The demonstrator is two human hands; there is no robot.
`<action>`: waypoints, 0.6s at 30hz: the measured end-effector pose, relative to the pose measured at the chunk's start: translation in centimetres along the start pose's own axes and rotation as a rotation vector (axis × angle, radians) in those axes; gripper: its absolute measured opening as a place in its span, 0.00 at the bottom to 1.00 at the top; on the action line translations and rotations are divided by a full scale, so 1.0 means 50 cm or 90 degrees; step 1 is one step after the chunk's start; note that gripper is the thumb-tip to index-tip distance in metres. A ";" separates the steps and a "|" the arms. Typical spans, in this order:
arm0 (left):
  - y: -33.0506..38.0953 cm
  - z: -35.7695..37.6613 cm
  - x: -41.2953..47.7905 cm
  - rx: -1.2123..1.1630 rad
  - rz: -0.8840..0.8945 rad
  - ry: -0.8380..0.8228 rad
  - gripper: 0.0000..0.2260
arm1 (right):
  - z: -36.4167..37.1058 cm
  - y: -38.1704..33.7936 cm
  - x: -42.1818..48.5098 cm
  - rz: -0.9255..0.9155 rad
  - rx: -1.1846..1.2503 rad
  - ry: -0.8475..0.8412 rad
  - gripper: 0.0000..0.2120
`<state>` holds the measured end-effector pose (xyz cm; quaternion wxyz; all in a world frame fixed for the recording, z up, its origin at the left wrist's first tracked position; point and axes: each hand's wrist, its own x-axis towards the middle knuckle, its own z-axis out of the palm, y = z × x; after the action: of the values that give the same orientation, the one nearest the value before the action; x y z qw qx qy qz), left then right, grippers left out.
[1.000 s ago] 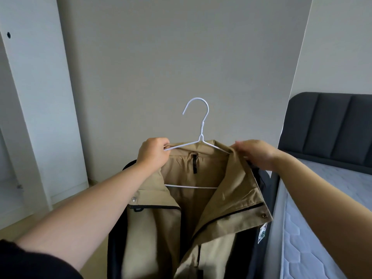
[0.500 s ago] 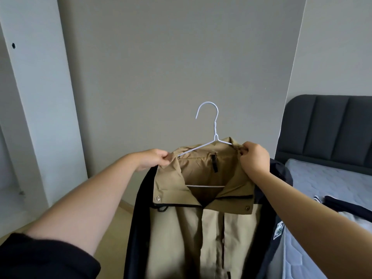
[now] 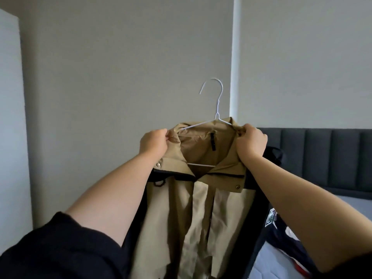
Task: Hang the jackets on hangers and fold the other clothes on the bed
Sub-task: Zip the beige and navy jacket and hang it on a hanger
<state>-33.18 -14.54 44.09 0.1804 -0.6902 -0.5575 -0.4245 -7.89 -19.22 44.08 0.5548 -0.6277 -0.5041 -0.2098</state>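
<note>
A tan jacket [image 3: 201,208] with black sleeves and trim hangs in the air in front of me on a white wire hanger [image 3: 217,109], whose hook sticks up above the collar. My left hand [image 3: 154,142] pinches the left side of the collar at the hanger's shoulder. At the collar's right side my right hand [image 3: 250,142] grips the fabric. The jacket's front hangs open down the middle, and its lower part runs out of view.
A bed [image 3: 360,208] with a dark grey padded headboard [image 3: 322,158] stands at the right, against a plain wall. Dark clothes with white and red print [image 3: 285,234] lie on the mattress behind my right arm. A white panel [image 3: 10,117] stands at the far left.
Both hands have lifted the jacket on its hanger higher and shifted it right toward the bed. The front panels now hang straighter. My view has turned right and up.
</note>
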 end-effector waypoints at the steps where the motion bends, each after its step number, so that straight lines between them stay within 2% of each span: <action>1: 0.030 -0.019 0.013 0.008 0.019 0.029 0.06 | -0.036 0.000 0.023 -0.007 -0.014 0.022 0.06; 6: 0.167 -0.095 0.055 0.004 0.080 0.129 0.06 | -0.204 0.006 0.114 -0.068 -0.070 0.126 0.04; 9: 0.242 -0.106 0.049 -0.016 0.101 0.147 0.06 | -0.273 0.030 0.138 -0.087 -0.110 0.177 0.04; 13: 0.325 -0.048 0.001 -0.040 0.103 0.101 0.07 | -0.301 0.118 0.131 -0.087 -0.186 0.175 0.05; 18: 0.381 0.124 -0.088 -0.035 0.108 -0.023 0.08 | -0.258 0.293 0.055 -0.058 -0.270 0.110 0.06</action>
<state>-13.29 -18.74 41.32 0.1860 -0.7472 -0.4885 -0.4103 9.70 -28.00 43.07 0.4415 -0.6864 -0.4272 -0.3890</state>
